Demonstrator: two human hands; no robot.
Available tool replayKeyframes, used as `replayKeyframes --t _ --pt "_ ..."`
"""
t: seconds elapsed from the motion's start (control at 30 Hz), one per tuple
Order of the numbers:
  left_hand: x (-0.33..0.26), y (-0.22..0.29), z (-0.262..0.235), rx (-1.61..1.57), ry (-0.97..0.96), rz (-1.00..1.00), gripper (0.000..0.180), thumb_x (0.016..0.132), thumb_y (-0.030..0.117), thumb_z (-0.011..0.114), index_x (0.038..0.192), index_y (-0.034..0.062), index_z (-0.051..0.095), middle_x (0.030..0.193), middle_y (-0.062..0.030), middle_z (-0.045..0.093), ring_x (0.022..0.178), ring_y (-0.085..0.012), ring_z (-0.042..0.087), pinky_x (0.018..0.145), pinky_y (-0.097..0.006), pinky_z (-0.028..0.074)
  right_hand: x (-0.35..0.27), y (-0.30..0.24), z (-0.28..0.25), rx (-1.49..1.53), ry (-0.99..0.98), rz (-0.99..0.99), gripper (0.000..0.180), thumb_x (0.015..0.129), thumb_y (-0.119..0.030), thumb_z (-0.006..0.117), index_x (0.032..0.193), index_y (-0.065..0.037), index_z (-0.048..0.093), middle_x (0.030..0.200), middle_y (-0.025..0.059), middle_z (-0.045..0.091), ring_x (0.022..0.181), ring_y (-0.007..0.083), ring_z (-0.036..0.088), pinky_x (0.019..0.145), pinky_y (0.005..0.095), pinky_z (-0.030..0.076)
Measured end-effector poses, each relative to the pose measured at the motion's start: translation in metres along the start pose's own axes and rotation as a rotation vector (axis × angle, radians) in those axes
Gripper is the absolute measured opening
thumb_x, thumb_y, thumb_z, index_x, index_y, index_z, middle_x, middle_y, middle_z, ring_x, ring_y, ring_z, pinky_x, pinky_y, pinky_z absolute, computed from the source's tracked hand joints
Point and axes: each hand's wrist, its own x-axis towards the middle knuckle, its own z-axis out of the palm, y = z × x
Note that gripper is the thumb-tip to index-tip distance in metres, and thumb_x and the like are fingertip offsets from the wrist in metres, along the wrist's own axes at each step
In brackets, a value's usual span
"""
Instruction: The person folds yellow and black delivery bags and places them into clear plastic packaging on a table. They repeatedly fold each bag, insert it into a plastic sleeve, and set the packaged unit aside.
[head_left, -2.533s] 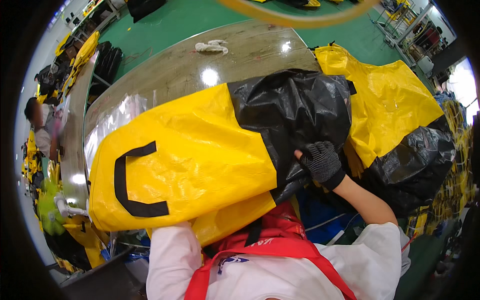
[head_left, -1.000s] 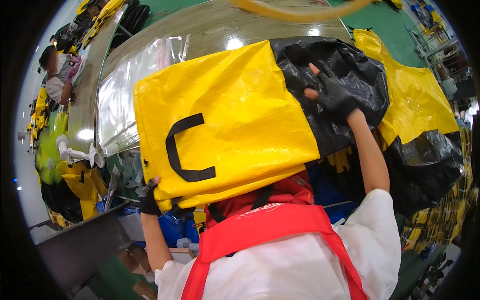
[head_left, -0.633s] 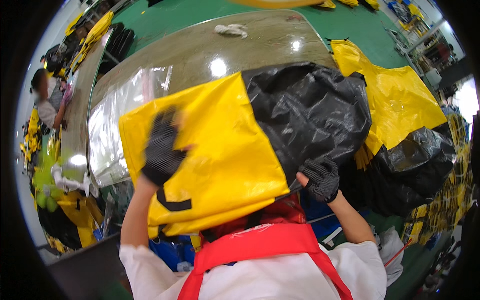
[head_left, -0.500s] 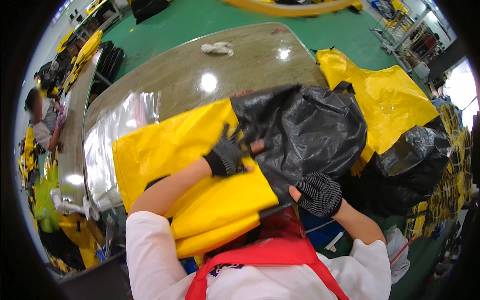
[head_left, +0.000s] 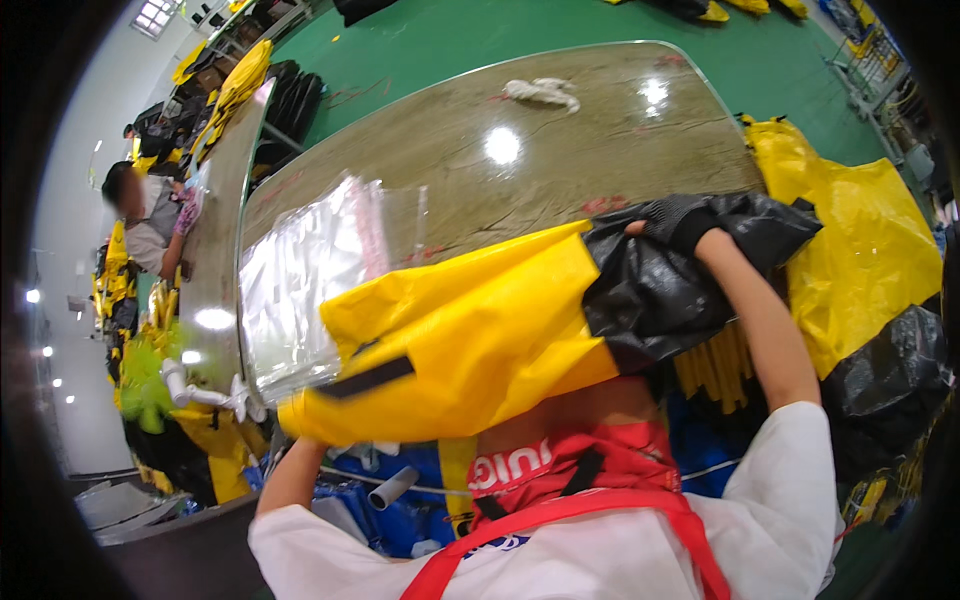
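On the left, the left forearm (head_left: 290, 482) came up from below, and the left hand was hidden by the blurry yellow end (head_left: 320, 418) of a tarp bag (head_left: 500, 340). I could not tell whether that grip was wide or pinching. Clear plastic bags (head_left: 305, 285) lay close by on the bench (head_left: 450, 150), so it was wise to lift the yellow end high and not drag it over them.

In the middle, the tarp bag lay on a slant over the bench's front edge, bunched in soft folds. Its black strap (head_left: 368, 379) needed to lie flat, or it could make a lump.

On the right, the right hand (head_left: 682, 222) was on top of the black end (head_left: 650, 305) in a dark glove. Dark on dark, I could not tell if that grip pinched or only pressed. It seemed best to hold this end firm while the other end was pulled smooth, because shiny cloth would likely slip. Another yellow-and-black bag (head_left: 860, 235) lay just past it, and could easily have snagged.
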Motion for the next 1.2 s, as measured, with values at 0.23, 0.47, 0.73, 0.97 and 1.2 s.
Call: replayKeyframes --t 0.23,0.47,0.73,0.97,1.2 --pt "-0.190 -0.037 0.071 -0.895 0.652 -0.840 0.050 0.089 0.036 0.057 0.126 0.0043 0.045 0.120 -0.0115 0.051 0.110 -0.0208 0.049 0.091 -0.036 0.040 -0.004 -0.009 0.008 -0.101 0.096 0.052 0.055 0.087 -0.054 0.044 0.106 -0.007 0.065 0.108 0.0172 0.063 0.101 0.0330 0.059 0.090 0.0379 0.044" --pt "-0.054 -0.081 0.074 -0.961 0.267 -1.183 0.046 0.085 0.044 0.060 0.089 -0.0013 0.062 0.080 -0.0091 0.063 0.076 -0.0212 0.058 0.069 -0.035 0.046 -0.018 -0.003 0.026 -0.252 0.441 -0.239 0.040 0.092 -0.039 0.041 0.096 -0.008 0.067 0.096 0.0147 0.065 0.087 0.0334 0.060 0.082 0.0416 0.044" --pt "0.082 0.067 -0.011 -0.019 0.245 -0.012 0.063 0.082 0.040 0.056 0.135 0.0089 0.040 0.140 -0.0240 0.033 0.131 -0.0428 0.026 0.110 -0.054 0.009 -0.019 0.010 0.028 -0.132 0.388 -0.115 0.046 0.087 -0.047 0.045 0.099 -0.007 0.065 0.101 0.0175 0.064 0.098 0.0338 0.058 0.089 0.0457 0.041" --pt "0.100 0.064 0.060 0.004 0.125 -0.116 0.070 0.077 0.046 0.059 0.137 0.0155 0.039 0.144 -0.0239 0.027 0.134 -0.0414 0.021 0.109 -0.055 0.004 -0.128 0.061 -0.010 -0.412 0.599 0.175 0.062 0.078 -0.060 0.051 0.112 -0.009 0.059 0.103 0.0145 0.062 0.098 0.0323 0.057 0.094 0.0493 0.036" --pt "0.104 0.056 0.050 0.030 0.060 -0.086 0.066 0.077 0.038 0.061 0.134 0.0105 0.042 0.142 -0.0252 0.030 0.134 -0.0406 0.021 0.108 -0.056 0.005 -0.102 0.093 -0.009 -0.071 0.273 0.177 0.062 0.085 -0.059 0.041 0.102 -0.004 0.066 0.105 0.0164 0.063 0.099 0.0303 0.059 0.089 0.0385 0.043"
